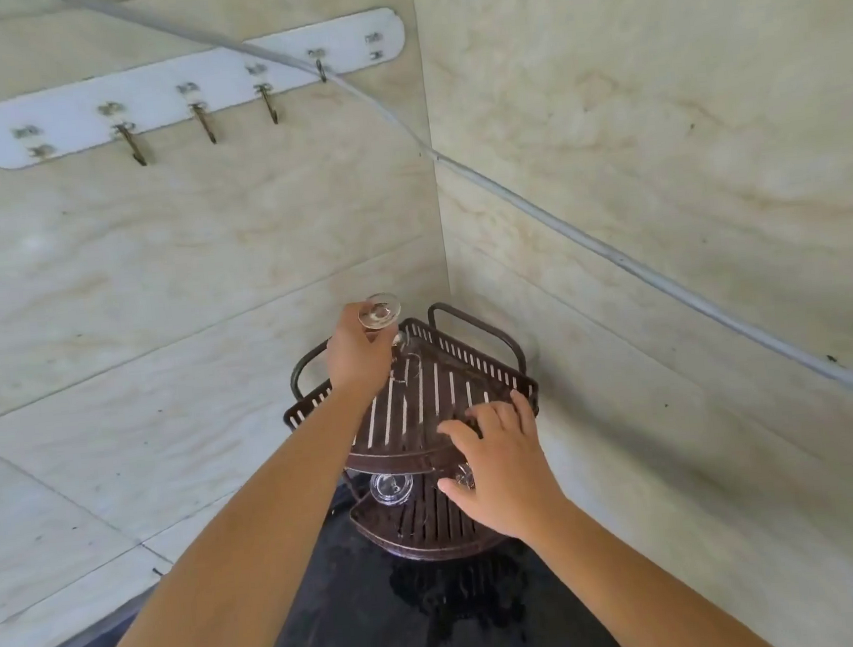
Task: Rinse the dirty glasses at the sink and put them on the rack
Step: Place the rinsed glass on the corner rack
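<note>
A brown two-tier corner rack (474, 365) stands in the wall corner on a dark counter. My left hand (357, 352) grips a clear stemmed glass (379, 311) upside down by its stem, foot up, bowl lowered onto the back left of the top shelf. My right hand (499, 466) hovers over the front right of the rack with fingers spread and slightly bent, holding nothing. On the lower shelf stand two more upside-down glasses: one foot (390, 487) shows at the left, another (462, 475) peeks out by my right thumb.
The dark counter (367, 612) is wet, with a puddle in front of the rack. Marble-look tiled walls meet behind the rack. A white hook strip (177, 92) with several metal hooks hangs on the left wall. A grey cable (587, 242) runs diagonally across both walls.
</note>
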`<control>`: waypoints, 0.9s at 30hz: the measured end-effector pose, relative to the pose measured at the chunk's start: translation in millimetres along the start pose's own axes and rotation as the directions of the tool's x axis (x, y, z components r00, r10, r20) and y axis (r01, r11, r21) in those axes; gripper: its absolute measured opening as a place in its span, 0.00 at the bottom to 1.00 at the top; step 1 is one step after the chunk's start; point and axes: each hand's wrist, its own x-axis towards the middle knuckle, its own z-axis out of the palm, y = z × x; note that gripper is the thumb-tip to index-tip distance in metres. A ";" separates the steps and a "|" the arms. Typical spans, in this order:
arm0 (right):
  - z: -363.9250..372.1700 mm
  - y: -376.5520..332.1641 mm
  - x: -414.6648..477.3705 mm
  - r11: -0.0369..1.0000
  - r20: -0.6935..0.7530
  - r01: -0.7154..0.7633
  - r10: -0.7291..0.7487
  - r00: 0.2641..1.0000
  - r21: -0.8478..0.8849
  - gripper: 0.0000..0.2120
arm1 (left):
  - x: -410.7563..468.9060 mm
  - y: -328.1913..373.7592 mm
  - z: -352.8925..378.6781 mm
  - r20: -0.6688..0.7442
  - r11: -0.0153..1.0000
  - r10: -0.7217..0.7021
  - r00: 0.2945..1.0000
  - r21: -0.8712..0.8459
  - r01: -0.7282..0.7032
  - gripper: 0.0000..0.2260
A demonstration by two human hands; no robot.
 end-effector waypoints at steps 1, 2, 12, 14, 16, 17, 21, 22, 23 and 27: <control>0.9 -0.3 -0.6 1.000 -0.013 0.003 -0.003 1.000 0.010 0.27 | 5.9 0.5 5.4 0.022 1.000 0.006 1.000 0.011 -0.006 0.17; 2.2 0.3 -0.6 1.000 -0.018 0.008 -0.007 1.000 0.016 0.27 | 10.7 0.0 9.6 0.041 1.000 0.012 0.999 0.028 -0.014 0.17; 2.6 -1.4 -1.4 1.000 -0.002 0.010 -0.010 1.000 0.006 0.30 | 13.0 -7.3 17.5 0.097 0.998 -0.069 0.993 -0.004 0.070 0.22; -1.7 -2.9 -2.0 1.000 -0.006 0.007 -0.007 1.000 0.011 0.28 | 3.0 -8.1 14.0 0.124 0.997 -0.051 0.991 0.057 0.044 0.26; -7.0 -4.0 -2.6 1.000 0.000 0.002 -0.002 1.000 0.031 0.29 | -14.3 -15.8 6.4 0.109 0.990 -0.001 0.994 0.144 -0.015 0.27; -10.2 -4.2 -3.3 0.999 0.020 -0.001 0.000 1.000 0.041 0.30 | -26.1 -22.8 1.0 0.092 0.980 0.039 0.995 0.188 -0.056 0.26; -15.2 -4.3 -3.3 0.998 0.055 -0.026 0.022 0.998 0.064 0.31 | -86.2 -60.4 -30.2 -0.011 0.893 0.189 0.982 0.419 -0.167 0.23; -13.3 -7.9 -4.4 0.998 0.032 -0.036 0.035 0.999 0.060 0.31 | -105.6 -71.7 -41.7 -0.046 0.874 0.215 0.976 0.454 -0.171 0.23; -10.7 -12.5 -6.8 0.998 -0.012 -0.040 0.041 0.999 0.056 0.32 | -125.4 -82.1 -53.1 -0.079 0.861 0.228 0.971 0.482 -0.163 0.24; 24.3 -53.2 -40.7 0.979 -0.116 0.151 -0.136 0.984 0.135 0.31 | -223.1 -136.0 -103.1 -0.200 0.799 0.054 0.978 0.596 0.078 0.28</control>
